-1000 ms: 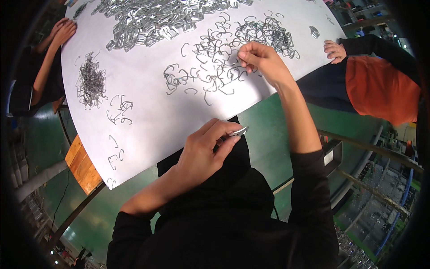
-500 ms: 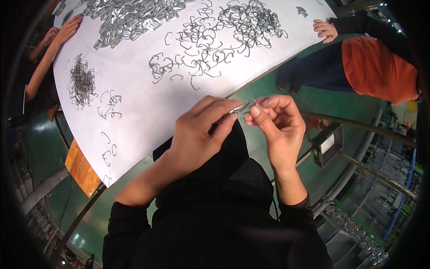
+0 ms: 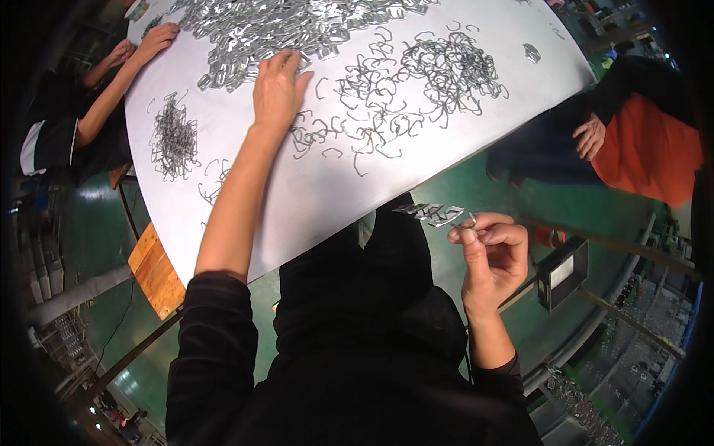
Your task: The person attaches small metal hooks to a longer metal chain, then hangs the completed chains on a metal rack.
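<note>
Right hand [image 3: 494,256]: thumb and forefinger pinched together on a bent wire hook [image 3: 472,220], probably by its end so the rest stays clear. Silver metal pieces [image 3: 445,215] stretch leftward from that pinch, off the table [image 3: 312,212] edge; blur hides whether several or one swinging, and how they join the wire. Left hand [image 3: 277,97], ahead and left of the pinch, has fingertips at the near edge of a plate heap [image 3: 249,41]; cannot tell whether they close on one. Loose hooks [image 3: 454,70] lie beyond the pinch, seemingly kept apart for easy picking. Heap's far side cut off.
</note>
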`<state>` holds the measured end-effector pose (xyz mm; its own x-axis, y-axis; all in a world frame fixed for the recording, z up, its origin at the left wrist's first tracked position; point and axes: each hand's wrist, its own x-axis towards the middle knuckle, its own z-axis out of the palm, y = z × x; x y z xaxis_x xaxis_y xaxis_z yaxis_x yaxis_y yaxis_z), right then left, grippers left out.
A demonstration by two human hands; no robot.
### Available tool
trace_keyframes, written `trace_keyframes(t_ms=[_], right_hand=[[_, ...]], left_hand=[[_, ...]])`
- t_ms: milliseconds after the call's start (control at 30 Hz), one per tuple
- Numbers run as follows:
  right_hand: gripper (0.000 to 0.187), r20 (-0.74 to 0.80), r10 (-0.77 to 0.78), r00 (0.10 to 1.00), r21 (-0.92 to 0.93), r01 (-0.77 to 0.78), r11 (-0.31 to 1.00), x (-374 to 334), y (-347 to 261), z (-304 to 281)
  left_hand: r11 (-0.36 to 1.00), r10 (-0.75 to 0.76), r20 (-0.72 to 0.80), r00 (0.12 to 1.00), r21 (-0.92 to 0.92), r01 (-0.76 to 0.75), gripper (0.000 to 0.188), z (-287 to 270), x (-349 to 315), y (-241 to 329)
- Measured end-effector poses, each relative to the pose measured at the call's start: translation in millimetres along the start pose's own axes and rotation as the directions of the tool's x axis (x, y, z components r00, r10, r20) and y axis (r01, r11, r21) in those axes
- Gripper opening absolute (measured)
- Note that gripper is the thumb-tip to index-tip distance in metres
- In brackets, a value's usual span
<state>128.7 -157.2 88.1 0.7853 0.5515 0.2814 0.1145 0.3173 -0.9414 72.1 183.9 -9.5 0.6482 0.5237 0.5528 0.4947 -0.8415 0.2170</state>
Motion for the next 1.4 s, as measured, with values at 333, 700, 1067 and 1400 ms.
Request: trace_keyframes(t_ms=[333, 700, 1067, 1400], right_hand=[[0.017, 0.071, -0.017, 0.997, -0.142, 0.027, 0.989, -4.2, 11.7, -5.9], [0.015, 0.126, -0.005, 0.992, -0.186, 0.029, 0.982, 2.7, 23.7, 1.2], [0.013, 0.144, 0.125, 0.982, -0.401, -0.058, 0.914, 5.9, 28.6, -9.0], [0.011, 0.483, 0.245, 0.841, -0.778, 0.284, 0.560, 144.7, 110.2, 17.7]], left_hand=[[0.840, -0.221, 0.238, 0.946, -0.447, 0.309, 0.022, -52.1, -4.5, 68.8], [0.185, -0.078, 0.587, 0.806, -0.786, 0.590, 0.017, -125.0, -66.8, 177.2], [0.459, 0.021, 0.518, 0.855, -0.765, 0.452, 0.020, -126.8, -73.6, 173.2], [0.422, 0.046, 0.435, 0.899, -0.824, 0.378, 0.019, -126.0, -81.7, 173.8]])
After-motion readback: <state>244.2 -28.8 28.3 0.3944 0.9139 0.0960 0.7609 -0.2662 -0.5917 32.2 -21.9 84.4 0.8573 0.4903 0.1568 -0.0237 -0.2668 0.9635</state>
